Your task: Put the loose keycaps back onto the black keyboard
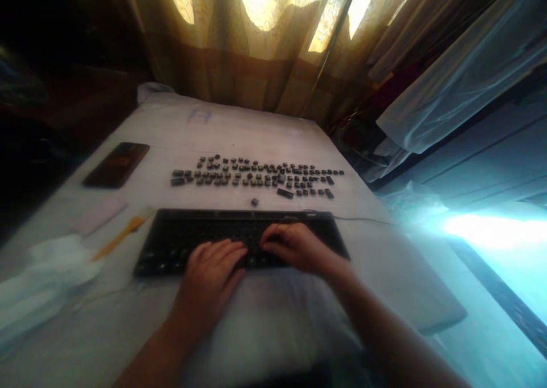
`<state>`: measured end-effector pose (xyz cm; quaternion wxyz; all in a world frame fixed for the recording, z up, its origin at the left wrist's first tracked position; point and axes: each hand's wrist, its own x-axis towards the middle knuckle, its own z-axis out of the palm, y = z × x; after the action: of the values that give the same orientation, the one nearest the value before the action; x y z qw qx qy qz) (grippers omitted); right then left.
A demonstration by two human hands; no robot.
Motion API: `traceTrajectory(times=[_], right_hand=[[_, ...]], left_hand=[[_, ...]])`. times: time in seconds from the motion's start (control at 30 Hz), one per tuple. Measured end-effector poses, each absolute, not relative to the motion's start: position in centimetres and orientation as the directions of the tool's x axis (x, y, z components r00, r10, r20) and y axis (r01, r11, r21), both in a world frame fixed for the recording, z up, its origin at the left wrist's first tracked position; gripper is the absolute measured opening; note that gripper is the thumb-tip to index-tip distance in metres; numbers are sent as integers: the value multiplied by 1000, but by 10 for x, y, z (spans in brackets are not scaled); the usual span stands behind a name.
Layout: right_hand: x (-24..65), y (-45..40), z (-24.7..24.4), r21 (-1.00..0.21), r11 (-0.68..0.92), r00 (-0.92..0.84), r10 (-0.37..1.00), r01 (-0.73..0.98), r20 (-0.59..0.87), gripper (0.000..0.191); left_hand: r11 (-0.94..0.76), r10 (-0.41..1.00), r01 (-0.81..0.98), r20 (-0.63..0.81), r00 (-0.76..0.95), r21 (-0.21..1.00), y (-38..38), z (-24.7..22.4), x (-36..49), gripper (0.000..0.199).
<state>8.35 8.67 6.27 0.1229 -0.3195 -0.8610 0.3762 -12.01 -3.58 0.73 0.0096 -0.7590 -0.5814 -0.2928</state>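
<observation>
A black keyboard (164,234) lies across the table in front of me, with many of its keycaps off. My left hand (216,265) rests on its front edge, fingers stretched out over the lower keys. Over the middle right of the keyboard, my right hand (293,244) has thumb and fingers pinched together close to the keys. Whatever is in that pinch is too dark and small to name. Loose black keycaps (285,193) lie in rows behind the keyboard. One single keycap (254,201) sits apart, nearer the keyboard's back edge.
On the left lie a dark phone (117,164), a pinkish flat piece (98,214), a yellow-handled tool (117,239) and a crumpled white plastic bag (47,274). A cable (367,219) runs right from the keyboard. Curtains (256,63) hang beyond the white-covered table (256,123).
</observation>
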Motion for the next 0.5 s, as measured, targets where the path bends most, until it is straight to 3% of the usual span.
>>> traceTrajectory(times=[0.3, 0.5], right_hand=[[90, 77, 38, -805, 524, -671, 705, 278, 227, 10], [95, 75, 17, -929, 339, -548, 810, 148, 208, 18]], left_hand=[[-329, 873, 889, 461, 158, 318, -35, 3, -121, 28], [-324, 875, 896, 456, 162, 305, -35, 3, -121, 28]])
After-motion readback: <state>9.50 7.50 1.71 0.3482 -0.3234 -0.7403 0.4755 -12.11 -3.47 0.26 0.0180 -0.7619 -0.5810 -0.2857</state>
